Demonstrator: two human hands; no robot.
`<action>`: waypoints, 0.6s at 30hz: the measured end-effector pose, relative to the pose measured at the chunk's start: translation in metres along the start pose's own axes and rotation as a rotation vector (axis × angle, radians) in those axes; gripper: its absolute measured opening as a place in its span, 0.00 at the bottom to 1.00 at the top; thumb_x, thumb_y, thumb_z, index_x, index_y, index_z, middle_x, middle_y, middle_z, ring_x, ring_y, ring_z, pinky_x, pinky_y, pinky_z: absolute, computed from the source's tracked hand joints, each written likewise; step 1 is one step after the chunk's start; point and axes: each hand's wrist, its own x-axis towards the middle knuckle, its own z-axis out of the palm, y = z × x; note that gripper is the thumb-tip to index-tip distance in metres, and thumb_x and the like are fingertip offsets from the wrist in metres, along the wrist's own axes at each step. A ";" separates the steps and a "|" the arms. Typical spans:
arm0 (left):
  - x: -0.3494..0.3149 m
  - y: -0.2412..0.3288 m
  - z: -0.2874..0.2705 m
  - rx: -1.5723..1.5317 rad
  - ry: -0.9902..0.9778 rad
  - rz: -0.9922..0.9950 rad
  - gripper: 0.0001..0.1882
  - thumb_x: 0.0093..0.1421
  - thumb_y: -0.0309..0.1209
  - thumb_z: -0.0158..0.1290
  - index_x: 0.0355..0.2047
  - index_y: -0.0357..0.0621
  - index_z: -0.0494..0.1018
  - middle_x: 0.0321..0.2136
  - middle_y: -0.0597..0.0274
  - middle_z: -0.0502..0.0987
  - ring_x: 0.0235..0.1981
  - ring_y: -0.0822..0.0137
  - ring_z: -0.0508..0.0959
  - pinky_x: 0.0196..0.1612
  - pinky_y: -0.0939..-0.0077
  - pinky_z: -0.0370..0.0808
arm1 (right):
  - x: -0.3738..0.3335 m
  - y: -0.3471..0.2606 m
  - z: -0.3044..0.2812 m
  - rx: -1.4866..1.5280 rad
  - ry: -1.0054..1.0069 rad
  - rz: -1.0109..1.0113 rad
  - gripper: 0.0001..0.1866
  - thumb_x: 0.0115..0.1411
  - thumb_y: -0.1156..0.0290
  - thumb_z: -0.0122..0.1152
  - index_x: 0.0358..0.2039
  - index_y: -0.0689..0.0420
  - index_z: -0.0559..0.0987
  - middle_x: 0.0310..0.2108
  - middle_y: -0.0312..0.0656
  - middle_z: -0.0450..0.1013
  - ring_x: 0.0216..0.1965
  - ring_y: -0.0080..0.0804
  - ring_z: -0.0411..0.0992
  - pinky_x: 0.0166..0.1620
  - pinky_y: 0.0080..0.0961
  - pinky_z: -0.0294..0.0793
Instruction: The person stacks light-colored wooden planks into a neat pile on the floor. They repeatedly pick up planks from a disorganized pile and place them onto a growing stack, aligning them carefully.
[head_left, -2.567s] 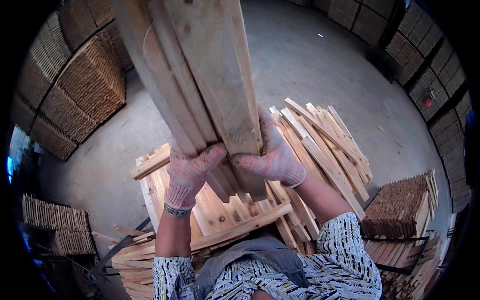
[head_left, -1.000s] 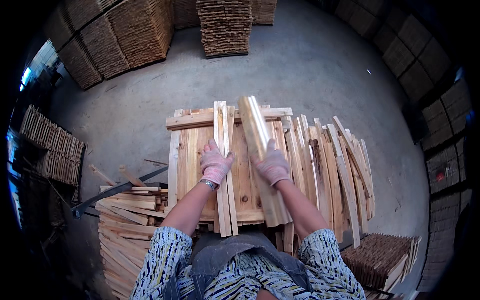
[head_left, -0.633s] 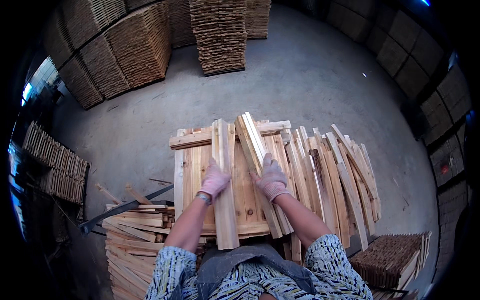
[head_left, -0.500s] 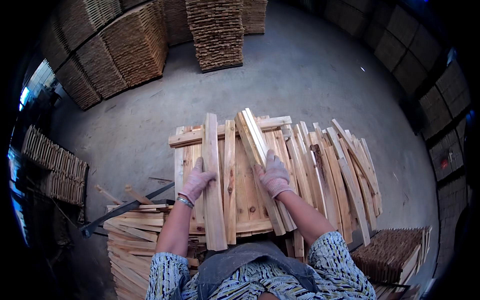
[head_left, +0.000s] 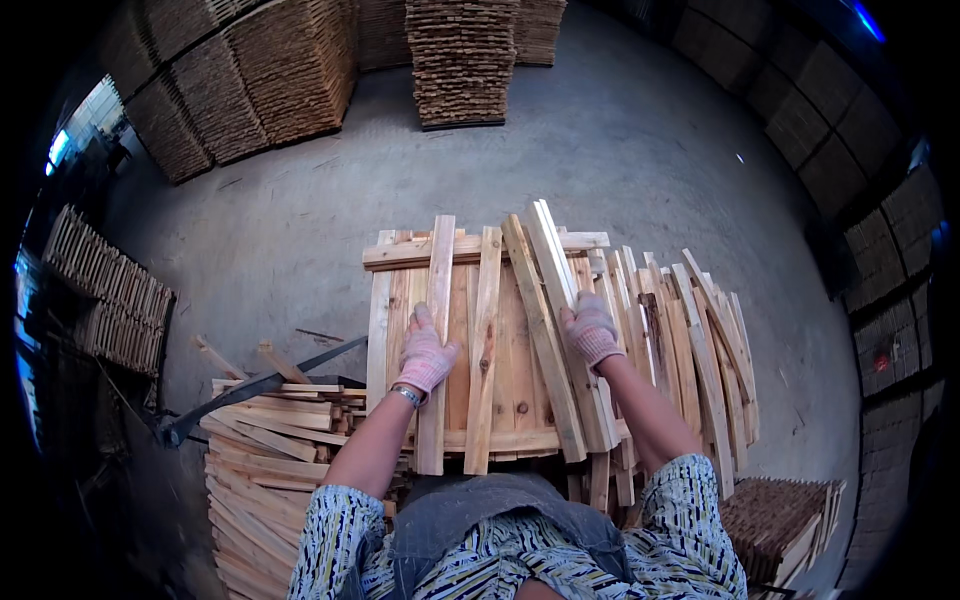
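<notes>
My left hand (head_left: 428, 352), in a pale knitted glove, lies on a wooden slat (head_left: 438, 265) at the left of the stack, its fingers stretched along the slat. My gloved right hand (head_left: 592, 332) is closed on a pair of pale slats (head_left: 555, 262) lying side by side. Between the hands lie a knotty slat (head_left: 484, 340) and a slanted slat (head_left: 540, 335) with a darker edge. Under these, wider boards (head_left: 515, 385) lie side by side. A crosspiece (head_left: 400, 257) spans the far end, partly covered by the slats.
Loose slats (head_left: 700, 350) fan out at the right of the stack. A heap of slats (head_left: 270, 465) lies at lower left, with a dark strap-like bar (head_left: 240, 392) across it. Tall bundles of stacked wood (head_left: 460, 70) stand on the concrete floor (head_left: 620, 130) beyond.
My right hand has moved the pale slats right, apart from the slanted slat, which now lies alone. My left hand has shifted from the left slat's edge onto its face. The view has shifted slightly.
</notes>
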 end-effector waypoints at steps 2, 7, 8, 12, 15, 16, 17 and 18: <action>-0.001 0.000 0.003 -0.010 0.024 0.010 0.57 0.55 0.42 0.61 0.72 0.33 0.35 0.68 0.31 0.52 0.69 0.44 0.58 0.69 0.64 0.59 | 0.007 0.001 -0.007 0.103 0.039 0.090 0.27 0.63 0.54 0.59 0.52 0.63 0.70 0.46 0.61 0.76 0.48 0.55 0.76 0.53 0.47 0.75; -0.002 0.014 -0.014 -0.082 0.099 0.101 0.50 0.55 0.37 0.61 0.69 0.32 0.43 0.64 0.34 0.59 0.66 0.44 0.62 0.68 0.62 0.61 | -0.008 -0.012 0.003 -0.236 0.181 -0.181 0.35 0.60 0.41 0.57 0.58 0.56 0.72 0.66 0.55 0.61 0.63 0.56 0.63 0.61 0.47 0.66; -0.008 0.026 -0.023 -0.085 0.144 0.148 0.49 0.55 0.36 0.61 0.68 0.33 0.44 0.63 0.34 0.61 0.65 0.43 0.63 0.68 0.62 0.62 | -0.005 -0.010 0.005 -0.242 0.155 -0.147 0.34 0.60 0.41 0.57 0.58 0.54 0.72 0.66 0.53 0.60 0.62 0.55 0.63 0.61 0.46 0.65; -0.035 0.071 -0.041 -0.184 -0.076 0.079 0.49 0.56 0.37 0.62 0.68 0.33 0.45 0.58 0.33 0.67 0.56 0.42 0.73 0.61 0.56 0.70 | -0.011 0.003 0.017 -0.240 0.173 -0.063 0.30 0.61 0.42 0.56 0.56 0.50 0.74 0.61 0.50 0.64 0.59 0.52 0.65 0.61 0.44 0.64; -0.026 0.080 0.007 -0.056 -0.156 0.060 0.51 0.56 0.39 0.61 0.70 0.34 0.41 0.59 0.32 0.67 0.56 0.44 0.75 0.61 0.57 0.72 | -0.003 0.005 0.012 -0.238 0.114 -0.076 0.28 0.62 0.43 0.55 0.55 0.49 0.75 0.59 0.50 0.65 0.59 0.53 0.64 0.61 0.45 0.65; -0.024 0.074 0.030 0.006 -0.125 0.022 0.52 0.56 0.39 0.62 0.70 0.34 0.41 0.60 0.33 0.66 0.57 0.44 0.75 0.61 0.59 0.71 | -0.005 0.003 0.008 -0.231 0.078 -0.057 0.28 0.62 0.43 0.54 0.55 0.49 0.75 0.59 0.51 0.65 0.59 0.53 0.64 0.61 0.46 0.65; -0.022 0.073 0.045 0.067 -0.092 -0.007 0.52 0.55 0.38 0.62 0.70 0.34 0.41 0.61 0.33 0.66 0.57 0.45 0.74 0.62 0.60 0.71 | -0.007 -0.001 0.002 -0.225 0.050 -0.036 0.28 0.62 0.43 0.54 0.54 0.49 0.75 0.59 0.51 0.64 0.59 0.53 0.64 0.61 0.46 0.65; -0.017 0.069 0.059 0.042 -0.048 0.006 0.53 0.55 0.38 0.62 0.71 0.35 0.40 0.59 0.34 0.68 0.58 0.45 0.74 0.62 0.60 0.70 | -0.009 -0.001 -0.003 -0.226 0.022 -0.008 0.28 0.63 0.43 0.54 0.54 0.50 0.75 0.59 0.52 0.64 0.60 0.53 0.64 0.61 0.46 0.65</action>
